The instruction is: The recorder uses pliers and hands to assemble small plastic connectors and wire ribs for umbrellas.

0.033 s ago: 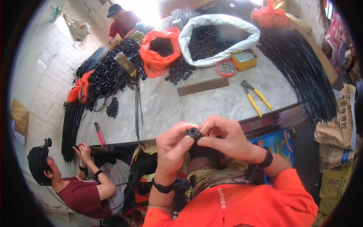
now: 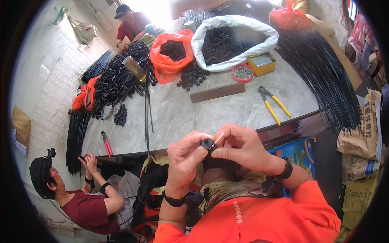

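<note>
My left hand (image 2: pixel 185 158) pinches a short black cylindrical plastic part (image 2: pixel 207 143) between thumb and fingers, its round hollow end facing up. Close against it on the right, my right hand (image 2: pixel 245 148) is closed with thumb and forefinger together. A thin pale pin-like piece (image 2: pixel 219 138) sticks up at the right fingertips, beside the black part. What else those fingers grip is hidden. Both hands are held above my lap, just off the table's near edge.
On the grey table (image 2: pixel 174 109) lie yellow-handled pliers (image 2: pixel 274 104), a brown bar (image 2: pixel 217 92), a red dish of small metal pieces (image 2: pixel 242 73) and a white sack (image 2: pixel 235 65) of black parts. Co-workers sit at the left (image 2: pixel 93 198) and far side (image 2: pixel 131 24).
</note>
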A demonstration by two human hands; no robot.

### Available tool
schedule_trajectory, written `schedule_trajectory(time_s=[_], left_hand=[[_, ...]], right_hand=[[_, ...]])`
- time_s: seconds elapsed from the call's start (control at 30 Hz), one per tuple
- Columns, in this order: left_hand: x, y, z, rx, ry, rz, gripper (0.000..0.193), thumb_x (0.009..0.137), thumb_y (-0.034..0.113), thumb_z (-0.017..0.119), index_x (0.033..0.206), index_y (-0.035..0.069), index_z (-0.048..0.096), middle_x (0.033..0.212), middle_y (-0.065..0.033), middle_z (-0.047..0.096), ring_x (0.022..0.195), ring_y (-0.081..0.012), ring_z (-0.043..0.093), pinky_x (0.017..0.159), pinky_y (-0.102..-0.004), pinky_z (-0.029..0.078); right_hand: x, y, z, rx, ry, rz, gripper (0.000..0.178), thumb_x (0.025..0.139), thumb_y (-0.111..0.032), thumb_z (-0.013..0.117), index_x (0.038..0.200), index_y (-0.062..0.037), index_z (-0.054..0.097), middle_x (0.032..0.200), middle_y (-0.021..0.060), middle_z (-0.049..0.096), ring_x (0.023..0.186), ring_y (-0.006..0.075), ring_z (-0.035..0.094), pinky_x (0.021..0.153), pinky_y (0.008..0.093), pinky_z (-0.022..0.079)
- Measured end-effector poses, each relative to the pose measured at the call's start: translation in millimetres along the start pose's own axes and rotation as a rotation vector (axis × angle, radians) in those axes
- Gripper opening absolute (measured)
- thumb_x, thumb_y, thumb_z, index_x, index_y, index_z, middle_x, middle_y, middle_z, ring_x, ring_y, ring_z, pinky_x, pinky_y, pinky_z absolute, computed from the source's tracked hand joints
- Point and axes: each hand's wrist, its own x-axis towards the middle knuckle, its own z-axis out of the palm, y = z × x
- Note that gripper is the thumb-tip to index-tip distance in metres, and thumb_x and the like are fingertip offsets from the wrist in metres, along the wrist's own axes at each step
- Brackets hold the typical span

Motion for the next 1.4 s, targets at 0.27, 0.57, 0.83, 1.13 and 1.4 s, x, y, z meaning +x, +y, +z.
schedule_trajectory(time_s=[0.27,0.57,0.83,1.13,1.4], left_hand=[[1.9,-4.0,-9.3,-0.029,-0.13,0.034,0.028,0.086,0.014,0.072,0.104,-0.007,0.067,0.099,-0.0105,0.064,0.091,-0.0164,0.058,0.082,-0.0275,0.045],[2.6,-3.6,-10.4,-0.207,-0.071,-0.057,0.024,0.083,0.005,0.073,0.104,-0.004,0.066,0.095,-0.0115,0.063,0.091,-0.0179,0.06,0.081,-0.0286,0.048],[11.5,-12.2,-17.7,-0.16,-0.233,0.073,0.024,0.077,-0.006,0.075,0.101,-0.003,0.069,0.099,-0.0142,0.065,0.088,-0.019,0.064,0.077,-0.0276,0.053],[14.6,-18.4,15.3,-0.155,-0.083,0.105,0.029,0.084,-0.006,0.069,0.113,-0.004,0.064,0.101,-0.0128,0.065,0.091,-0.018,0.064,0.081,-0.0281,0.053],[18.0,-17.5,32.1,-0.258,-0.184,-0.039,0.059,0.087,-0.007,0.066,0.14,-0.001,0.042,0.112,-0.0086,0.059,0.103,-0.0153,0.061,0.088,-0.0264,0.051]], right_hand=[[3.0,2.4,-1.5,0.112,-0.08,0.037,0.019,0.084,-0.002,0.076,0.098,-0.0026,0.063,0.091,0.0004,0.066,0.082,0.0019,0.058,0.066,0.0181,0.047],[7.2,0.8,-6.3,0.225,-0.052,0.144,0.015,0.085,-0.004,0.074,0.096,-0.001,0.064,0.087,0.0023,0.067,0.078,0.0045,0.061,0.065,0.0193,0.05],[11.2,-8.4,-14.7,0.319,-0.172,0.257,0.016,0.084,-0.006,0.076,0.092,-0.0002,0.064,0.084,0.0052,0.068,0.071,0.0066,0.063,0.059,0.0187,0.052],[8.8,-28.4,-25.4,0.183,0.08,0.22,0.017,0.086,-0.006,0.073,0.096,0.0014,0.062,0.086,0.0044,0.065,0.071,0.0066,0.061,0.061,0.0196,0.051],[-14.1,-50.3,-27.8,-0.507,0.144,-0.122,0.031,0.084,-0.003,0.072,0.114,-0.0019,0.064,0.086,0.0036,0.059,0.069,0.0078,0.058,0.06,0.0213,0.048]])
